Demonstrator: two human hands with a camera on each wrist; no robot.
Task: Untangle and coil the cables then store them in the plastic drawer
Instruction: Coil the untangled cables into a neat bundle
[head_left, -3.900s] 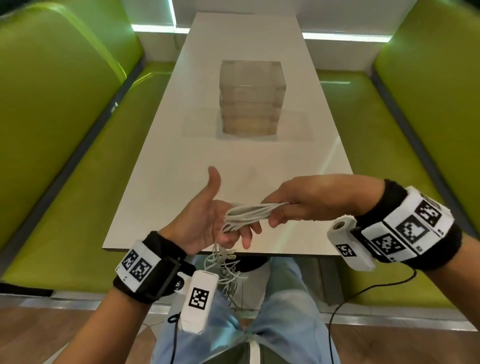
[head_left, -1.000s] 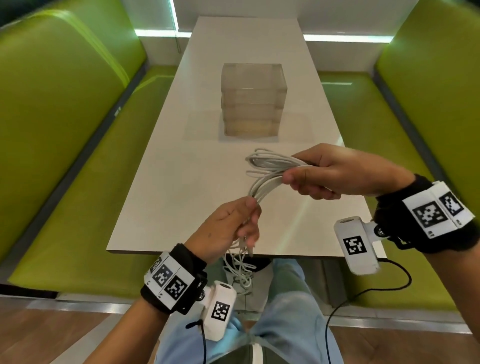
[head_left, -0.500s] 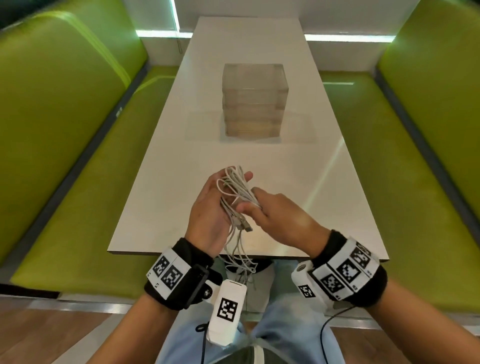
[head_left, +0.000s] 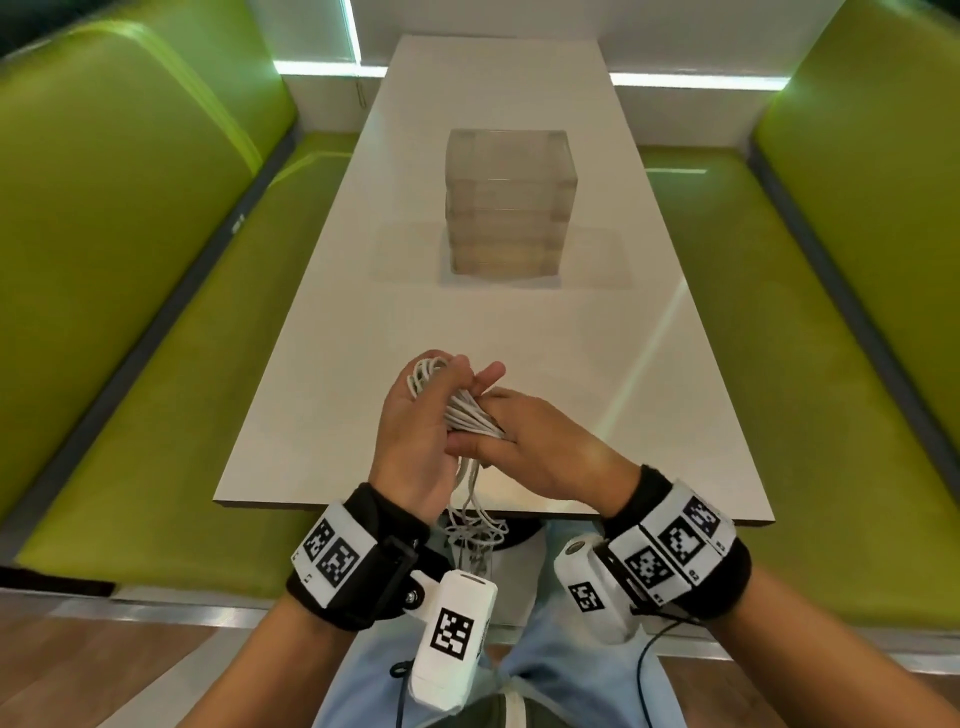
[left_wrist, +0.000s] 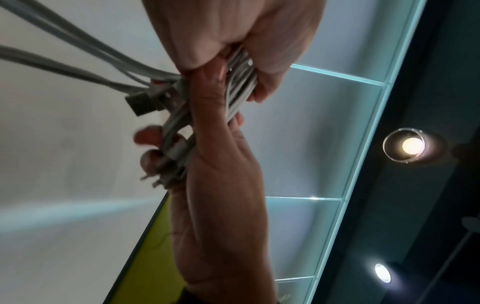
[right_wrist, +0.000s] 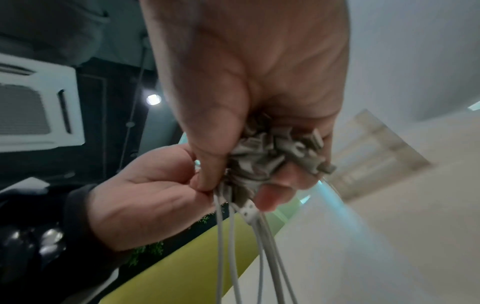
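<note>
A bundle of white cables (head_left: 470, 415) sits between both hands above the near end of the white table (head_left: 332, 364). My left hand (head_left: 457, 384) holds the looped top of the bundle, fingers curled round it. My right hand (head_left: 483, 431) grips the bundle's middle from the right. In the right wrist view the right hand (right_wrist: 239, 185) clasps folded cable strands (right_wrist: 272, 156), and loose cables (right_wrist: 233, 236) hang below. In the left wrist view the left hand (left_wrist: 179, 127) pinches the cables (left_wrist: 239, 82) beside a USB plug (left_wrist: 145, 102). The clear plastic drawer unit (head_left: 509, 202) stands shut mid-table.
Loose cable ends (head_left: 472, 530) dangle below the table's near edge over my lap. Green bench seats (head_left: 156, 364) run along both sides of the table. Bare table top lies between my hands and the drawer unit.
One second ago my hands were apart with the bundle stretched between them. They have since come together near the table's front edge, and the right hand now clasps the gathered bundle.
</note>
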